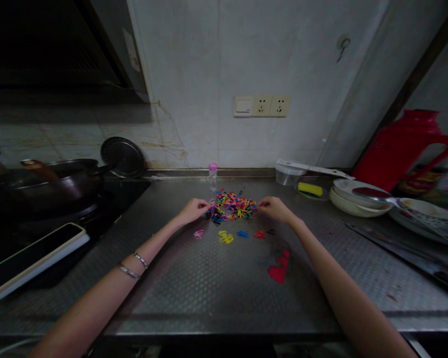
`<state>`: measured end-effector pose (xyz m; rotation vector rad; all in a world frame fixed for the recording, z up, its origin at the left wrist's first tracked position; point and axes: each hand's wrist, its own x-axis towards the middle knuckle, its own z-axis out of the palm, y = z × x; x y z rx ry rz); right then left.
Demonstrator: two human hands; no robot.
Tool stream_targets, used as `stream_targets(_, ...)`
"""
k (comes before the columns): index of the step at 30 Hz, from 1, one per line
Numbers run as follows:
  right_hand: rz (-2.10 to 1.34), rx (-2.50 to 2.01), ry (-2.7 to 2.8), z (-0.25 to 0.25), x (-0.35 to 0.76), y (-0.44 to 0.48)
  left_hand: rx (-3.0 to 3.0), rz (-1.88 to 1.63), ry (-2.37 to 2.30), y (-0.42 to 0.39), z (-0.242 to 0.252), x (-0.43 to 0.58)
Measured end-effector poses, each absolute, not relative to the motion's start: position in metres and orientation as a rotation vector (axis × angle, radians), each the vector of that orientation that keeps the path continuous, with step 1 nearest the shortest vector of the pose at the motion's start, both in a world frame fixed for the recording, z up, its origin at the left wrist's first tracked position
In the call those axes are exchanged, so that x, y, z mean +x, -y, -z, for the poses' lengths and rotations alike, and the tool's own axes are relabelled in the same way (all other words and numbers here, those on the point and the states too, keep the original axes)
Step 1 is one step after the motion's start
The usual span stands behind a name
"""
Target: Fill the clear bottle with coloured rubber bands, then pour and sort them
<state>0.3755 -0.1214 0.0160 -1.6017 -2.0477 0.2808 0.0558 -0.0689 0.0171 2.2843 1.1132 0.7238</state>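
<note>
A loose heap of small coloured rubber bands [231, 205] lies on the steel counter in front of me. At its left edge, my left hand [194, 210] is closed in a pinch, with pink bands at the fingertips. On the opposite side my right hand [276, 209] pinches at bands on the heap's right edge. Nearer to me, small groups lie apart by colour: pink bands [198, 233], yellow bands [226, 237], blue bands [242, 233], red bands [260, 234] and black bands [271, 231]. How many bands each hand grips is too small to tell.
Behind the heap stands a small clear bottle with a pink cap [212, 175]. A red torn-looking patch [279, 268] lies near my right forearm. Bowls [358, 199], a yellow sponge [309, 189], a knife [406, 253] and a red thermos [406, 149] are right; a phone [33, 256] and pan [70, 181] left.
</note>
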Motion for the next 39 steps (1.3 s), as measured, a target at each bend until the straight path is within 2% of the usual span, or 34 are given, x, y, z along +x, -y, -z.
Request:
stream_targets(4,-0.364,-1.58,2.052,-0.025,0.369,0.126,2.286,-0.707,-1.115,0.069,-0.016,0.054)
stream_targets(13,-0.814,-1.414,2.28,-0.038,0.343,0.139,2.268,-0.69,-1.113,0.068,-0.011,0.054)
stream_targets(20,-0.909,-1.363,2.51,-0.037,0.327,0.146,2.282,-0.664,-1.096,0.066,-0.01,0.052)
stream_targets(30,-0.943,-1.387,2.466,-0.039,0.32,0.151,2.263,-0.644,-1.079,0.066,-0.019,0.048)
stream_targets(39,-0.992,-1.375,2.329,-0.039,0.321,0.149,2.428,-0.345,-1.11,0.069,-0.026,0.044)
